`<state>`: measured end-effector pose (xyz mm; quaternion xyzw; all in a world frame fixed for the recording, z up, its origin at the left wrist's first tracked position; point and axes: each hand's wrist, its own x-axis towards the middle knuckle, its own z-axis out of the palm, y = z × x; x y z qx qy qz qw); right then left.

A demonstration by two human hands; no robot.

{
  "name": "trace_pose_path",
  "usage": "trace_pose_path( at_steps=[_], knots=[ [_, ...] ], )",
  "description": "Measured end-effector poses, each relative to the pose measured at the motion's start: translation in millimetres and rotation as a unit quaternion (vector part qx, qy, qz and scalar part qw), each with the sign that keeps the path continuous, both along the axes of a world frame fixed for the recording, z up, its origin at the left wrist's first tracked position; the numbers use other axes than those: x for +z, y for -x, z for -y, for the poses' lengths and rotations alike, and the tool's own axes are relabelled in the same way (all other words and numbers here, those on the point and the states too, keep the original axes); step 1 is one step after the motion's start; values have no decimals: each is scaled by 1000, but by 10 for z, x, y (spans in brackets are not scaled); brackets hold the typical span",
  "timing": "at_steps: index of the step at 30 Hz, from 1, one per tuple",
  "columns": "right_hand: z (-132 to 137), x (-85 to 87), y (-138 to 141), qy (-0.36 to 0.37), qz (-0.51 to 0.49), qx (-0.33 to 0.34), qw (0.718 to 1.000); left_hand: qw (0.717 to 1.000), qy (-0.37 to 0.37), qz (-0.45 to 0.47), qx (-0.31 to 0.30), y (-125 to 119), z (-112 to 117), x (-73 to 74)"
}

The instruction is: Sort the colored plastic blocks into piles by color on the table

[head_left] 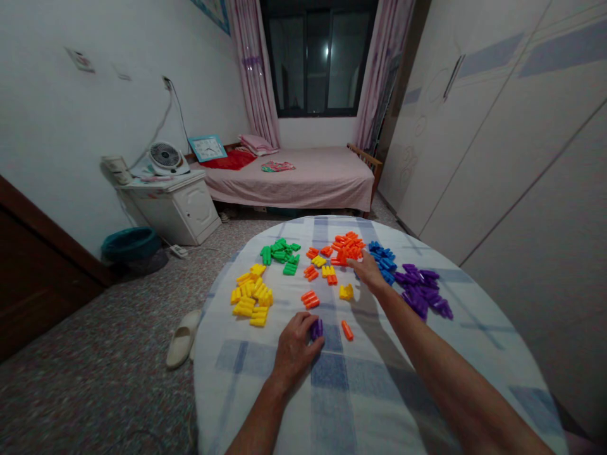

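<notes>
On a round table with a checked cloth point(265, 392) lie small plastic pieces sorted by colour. My left hand point(294, 351) rests near the table's middle, its fingers curled on a purple piece point(316, 328). My right hand point(367, 270) reaches far forward and touches the edge of the orange pile point(347, 247); whether it holds a piece is hidden. A yellow pile point(252, 295) lies at the left, a green pile point(281, 253) behind it, a blue pile point(383, 259) and a purple pile point(422, 289) at the right.
Loose orange and yellow pieces point(320, 270) are scattered in the centre; one orange piece point(347, 330) lies by my left hand. Beyond the table stand a bed point(303, 177), a white cabinet with a fan point(176, 203) and wardrobes point(497, 126). A slipper point(182, 339) lies on the floor.
</notes>
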<state>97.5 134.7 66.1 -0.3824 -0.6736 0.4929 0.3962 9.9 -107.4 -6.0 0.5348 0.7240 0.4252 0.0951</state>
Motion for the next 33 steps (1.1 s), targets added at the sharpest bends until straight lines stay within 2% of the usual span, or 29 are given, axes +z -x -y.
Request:
trace_pose_path(
  at_steps=[3,6,9,12,16,19,21,24,26,28,30,33],
  knots=[
    [338,-119,-182,-93,107,-3,990,1000,-13,14,-1,1,2,-3],
    [775,-299,-416,-146,203,99,963,999,-30,28,13,10,-8,-7],
    [1152,-419,-543,-200,274,148,929,998,-36,31,31,12,-16,-5],
    [1396,-427,-504,-234,314,160,906,999,-27,33,28,3,-7,5],
    [1556,-363,-353,-253,357,171,883,999,-10,46,1,7,13,10],
    [1625,-354,-284,-281,399,180,854,998,-10,62,22,19,13,8],
    [1669,-356,-269,-292,407,185,845,997,-8,67,33,19,9,15],
    [1716,-327,-301,-296,387,190,853,997,-8,67,33,9,6,37],
    [1682,-286,-387,-291,347,184,872,997,-11,66,32,3,6,46],
    [1545,-249,-551,-283,306,150,897,997,-16,67,32,1,7,45],
    [1298,-239,-793,-277,301,80,909,997,-18,67,32,4,9,34],
    [843,-275,-1227,-251,378,-32,891,998,-14,62,31,13,12,14]
  ],
)
